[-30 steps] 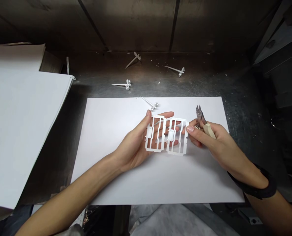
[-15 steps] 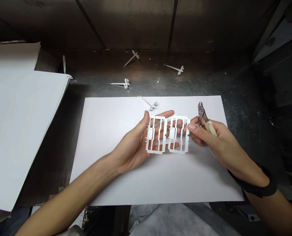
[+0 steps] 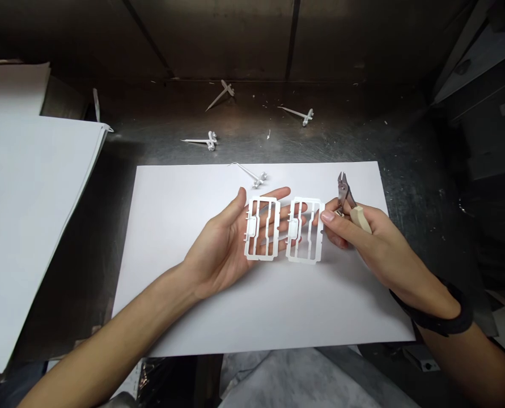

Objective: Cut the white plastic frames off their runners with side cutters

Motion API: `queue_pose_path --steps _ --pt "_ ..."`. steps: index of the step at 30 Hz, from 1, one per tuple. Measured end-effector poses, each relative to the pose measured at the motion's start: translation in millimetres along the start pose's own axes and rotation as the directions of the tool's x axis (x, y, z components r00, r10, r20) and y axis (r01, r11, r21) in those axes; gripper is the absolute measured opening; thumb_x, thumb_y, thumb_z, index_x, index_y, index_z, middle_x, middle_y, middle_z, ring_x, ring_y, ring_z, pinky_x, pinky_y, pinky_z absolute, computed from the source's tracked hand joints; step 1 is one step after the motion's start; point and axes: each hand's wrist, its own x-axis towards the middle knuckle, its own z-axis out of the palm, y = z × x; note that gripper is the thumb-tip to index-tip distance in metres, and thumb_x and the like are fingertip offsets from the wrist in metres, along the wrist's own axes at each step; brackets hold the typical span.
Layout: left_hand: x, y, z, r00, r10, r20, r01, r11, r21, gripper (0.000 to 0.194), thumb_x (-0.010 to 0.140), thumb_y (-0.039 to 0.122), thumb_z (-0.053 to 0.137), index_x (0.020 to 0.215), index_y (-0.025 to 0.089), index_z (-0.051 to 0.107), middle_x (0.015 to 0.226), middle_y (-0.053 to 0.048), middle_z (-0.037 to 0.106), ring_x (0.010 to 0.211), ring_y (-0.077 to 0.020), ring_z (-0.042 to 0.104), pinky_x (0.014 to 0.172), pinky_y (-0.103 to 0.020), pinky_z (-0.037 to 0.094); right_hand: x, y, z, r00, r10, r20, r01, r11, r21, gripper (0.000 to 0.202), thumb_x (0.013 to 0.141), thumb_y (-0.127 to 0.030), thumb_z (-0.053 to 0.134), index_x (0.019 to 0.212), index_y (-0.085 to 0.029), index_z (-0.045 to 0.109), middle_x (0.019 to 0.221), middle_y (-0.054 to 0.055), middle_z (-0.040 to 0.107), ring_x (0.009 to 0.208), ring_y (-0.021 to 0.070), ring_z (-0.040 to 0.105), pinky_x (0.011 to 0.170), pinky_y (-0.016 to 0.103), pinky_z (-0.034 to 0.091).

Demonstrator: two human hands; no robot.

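My left hand [image 3: 218,249] is palm up with its fingers spread. One thin white plastic frame [image 3: 276,235] with inner bars rests on the palm and fingers. A second, similar white frame [image 3: 319,243] is pinched at its right edge by the thumb and a finger of my right hand [image 3: 375,238]; its left part overlaps my left fingertips. A small gap separates the two frames. Side cutters [image 3: 344,192] with pale handles are also held in my right hand, jaws pointing up and away from me.
White paper [image 3: 171,204] lies beneath my hands on the dark metal bench [image 3: 150,133]. A white cut-off sprue [image 3: 256,178] touches its far edge. Several similar sprues, including one sprue [image 3: 205,140], and small scraps lie behind. A white-covered box or stack [image 3: 31,187] stands left.
The two frames have moved slightly apart, and the left one sits a little lower on my palm. The whole view has shifted a bit. My right hand still grips the cutters.
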Motion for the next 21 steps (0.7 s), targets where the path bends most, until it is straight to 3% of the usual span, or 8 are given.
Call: queue_pose_path --steps 4,7,10,13,15,17,21 --pt "3 1 -0.8 0.996 -0.060 -0.060 0.054 0.994 -0.094 0.055 0.116 0.034 0.034 0.148 0.004 0.067 0.134 -0.023 0.076 0.108 -0.0299 0.079 0.091 -0.039 0.068 0 0 0 1.000 -0.006 -0.007 0.006 1.000 -0.015 0.034 0.118 -0.047 0.069 0.097 -0.022 0.063 0.083 -0.002 0.046 0.075 0.0173 0.038 0.070 0.033 0.031" --pt "5 1 -3.8 0.992 -0.084 -0.091 0.071 0.988 -0.138 0.051 0.113 0.030 0.038 0.139 0.003 0.071 0.125 -0.021 0.078 0.103 -0.0287 0.079 0.093 -0.041 0.068 0 1 0 1.000 -0.009 -0.009 0.009 1.000 -0.009 0.034 0.118 -0.050 0.070 0.099 -0.022 0.063 0.082 -0.002 0.047 0.074 0.0173 0.039 0.069 0.033 0.032" --pt "7 0 -6.9 0.993 -0.074 -0.089 0.062 0.989 -0.135 0.048 0.115 0.038 0.045 0.133 0.004 0.075 0.107 -0.016 0.081 0.096 -0.0264 0.079 0.095 -0.042 0.068 0 3 -1 1.000 -0.010 -0.017 0.009 1.000 -0.006 0.034 0.117 -0.052 0.071 0.101 -0.023 0.064 0.080 -0.002 0.046 0.072 0.0174 0.039 0.068 0.033 0.032" --pt "10 -3 -7.8 0.998 -0.044 -0.036 0.041 0.996 -0.082 0.054 0.116 0.053 0.052 0.134 0.007 0.074 0.113 -0.017 0.080 0.102 -0.0270 0.078 0.094 -0.040 0.068 0 4 -1 1.000 -0.014 -0.020 0.014 1.000 -0.016 0.032 0.118 -0.050 0.070 0.101 -0.023 0.064 0.079 -0.002 0.047 0.072 0.0173 0.041 0.068 0.032 0.033" --pt "10 -7 -7.7 1.000 0.008 -0.018 -0.009 1.000 -0.007 0.045 0.113 0.047 0.063 0.136 0.010 0.072 0.128 -0.017 0.078 0.109 -0.0255 0.077 0.095 -0.036 0.067 0 3 0 1.000 -0.026 -0.013 0.026 0.999 -0.039 0.032 0.119 -0.047 0.068 0.098 -0.022 0.064 0.080 -0.002 0.051 0.074 0.0174 0.045 0.070 0.032 0.035" --pt "10 -10 -8.9 0.996 0.085 -0.018 -0.083 0.992 0.098 0.037 0.109 0.032 0.075 0.139 0.013 0.068 0.137 -0.014 0.075 0.114 -0.0216 0.076 0.098 -0.031 0.065 1 3 1 0.999 -0.033 0.002 0.033 0.998 -0.052 0.032 0.119 -0.044 0.066 0.096 -0.022 0.066 0.082 -0.001 0.057 0.076 0.0175 0.050 0.073 0.031 0.038" --pt "11 -14 -17.3 0.959 0.268 0.087 -0.282 0.895 0.345 0.054 0.099 0.018 0.087 0.145 0.017 0.061 0.135 -0.010 0.076 0.111 -0.0172 0.076 0.098 -0.025 0.061 5 2 4 0.999 -0.006 0.050 0.010 0.996 -0.087 0.031 0.116 -0.046 0.071 0.097 -0.021 0.068 0.086 -0.001 0.066 0.079 0.0183 0.054 0.076 0.030 0.041"
